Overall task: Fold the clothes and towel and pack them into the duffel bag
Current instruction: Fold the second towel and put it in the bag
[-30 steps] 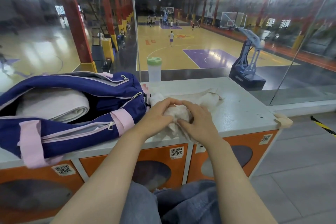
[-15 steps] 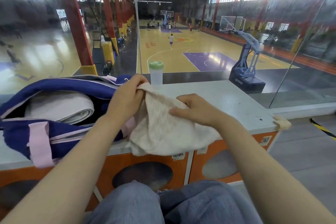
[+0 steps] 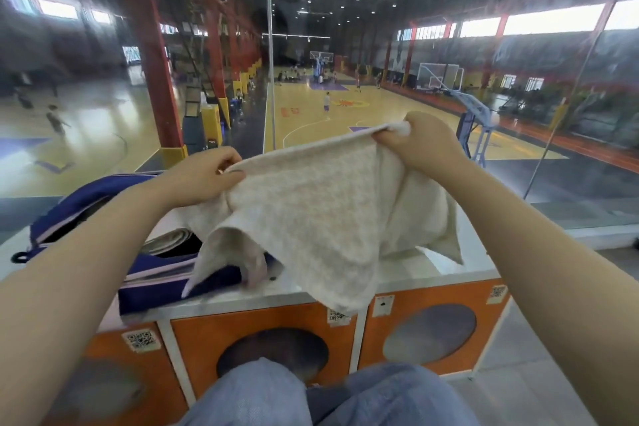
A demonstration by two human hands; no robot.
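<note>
A cream towel (image 3: 311, 218) hangs spread in the air above the white counter top (image 3: 449, 266). My left hand (image 3: 204, 173) pinches its upper left corner. My right hand (image 3: 418, 142) grips the upper right corner, held higher. The towel's lower edges droop over the counter and over the bag. The blue duffel bag (image 3: 86, 197) with pink trim lies open at the left on the counter. A rolled pale cloth (image 3: 169, 240) shows inside it, partly hidden by the towel and my left arm.
The counter sits on orange locker doors (image 3: 269, 342) with round windows. A glass wall (image 3: 345, 62) stands right behind the counter, with a basketball hall beyond. My knees in blue jeans (image 3: 262, 394) are close to the lockers.
The towel was bunched on the counter under both hands a second ago. Both hands have lifted it and pulled its top edge apart. The bottle behind it is now hidden.
</note>
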